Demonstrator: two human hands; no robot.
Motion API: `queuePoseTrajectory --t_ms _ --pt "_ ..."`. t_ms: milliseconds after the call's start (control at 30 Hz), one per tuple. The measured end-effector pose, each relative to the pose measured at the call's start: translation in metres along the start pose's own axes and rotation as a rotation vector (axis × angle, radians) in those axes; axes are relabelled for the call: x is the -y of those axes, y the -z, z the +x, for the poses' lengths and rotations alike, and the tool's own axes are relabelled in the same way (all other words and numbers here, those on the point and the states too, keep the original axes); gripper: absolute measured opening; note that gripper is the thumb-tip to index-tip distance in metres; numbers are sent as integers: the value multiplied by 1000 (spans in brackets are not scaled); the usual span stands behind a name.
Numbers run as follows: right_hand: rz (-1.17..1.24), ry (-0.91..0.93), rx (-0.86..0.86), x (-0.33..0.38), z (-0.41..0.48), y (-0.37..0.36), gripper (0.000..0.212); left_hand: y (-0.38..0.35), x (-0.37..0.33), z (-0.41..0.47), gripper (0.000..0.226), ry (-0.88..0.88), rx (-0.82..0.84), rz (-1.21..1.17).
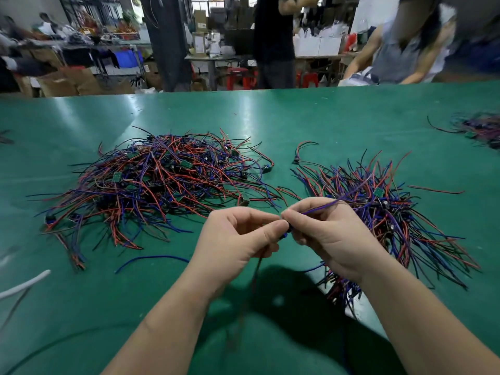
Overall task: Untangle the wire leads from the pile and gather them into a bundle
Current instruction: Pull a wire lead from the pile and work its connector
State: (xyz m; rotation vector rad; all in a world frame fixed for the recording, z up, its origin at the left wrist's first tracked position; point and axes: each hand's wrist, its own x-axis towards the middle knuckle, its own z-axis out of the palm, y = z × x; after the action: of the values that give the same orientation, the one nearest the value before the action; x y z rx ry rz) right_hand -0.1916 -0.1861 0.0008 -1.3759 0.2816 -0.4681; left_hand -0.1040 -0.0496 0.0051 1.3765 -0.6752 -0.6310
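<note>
A big tangled pile of red, blue and black wire leads (pixel 162 182) with small green boards lies on the green table (pixel 297 117) at centre left. A second heap of leads (pixel 389 212), laid roughly the same way, spreads at the right. My left hand (pixel 235 236) and my right hand (pixel 324 228) meet above the table's front and pinch one wire lead (pixel 322 209) between thumbs and fingers. Its purple-blue wire runs up to the right over my right hand. A dark wire hangs down below my left hand.
A loose blue wire (pixel 151 259) lies in front of the big pile. One red-and-black lead (pixel 303 150) sits alone between the heaps. Another small wire heap (pixel 481 128) is at the far right. A white cable (pixel 24 285) crosses the left edge. People stand beyond the table.
</note>
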Motion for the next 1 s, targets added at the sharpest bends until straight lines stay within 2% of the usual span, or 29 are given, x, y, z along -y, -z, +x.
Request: queuePoseTrajectory --t_ms 233,400,533,667,733,800,867,933,1000 --pt "-185 9 32 -2 3 5 18 -7 6 -1 14 144 80 -6" --pt "-54 -35 -174 5 8 16 21 -14 8 -3 22 219 181 26" --pt "181 -50 -379 15 12 34 18 -7 5 -8 21 263 428 151" --pt "391 -35 -553 15 21 52 23 -4 4 -13 11 326 702 175" --pt "444 -60 -617 13 24 63 22 -5 6 -15 7 310 764 114" --pt "507 -116 -613 10 24 69 24 -4 7 -13 5 241 725 -4" --pt "549 -170 -582 7 25 68 29 1 8 -10 19 192 686 -212" --pt "489 -221 -525 5 26 58 28 8 9 -6 32 177 678 -416" --pt "327 -256 -408 2 24 44 22 12 7 -2 40 171 660 -571"
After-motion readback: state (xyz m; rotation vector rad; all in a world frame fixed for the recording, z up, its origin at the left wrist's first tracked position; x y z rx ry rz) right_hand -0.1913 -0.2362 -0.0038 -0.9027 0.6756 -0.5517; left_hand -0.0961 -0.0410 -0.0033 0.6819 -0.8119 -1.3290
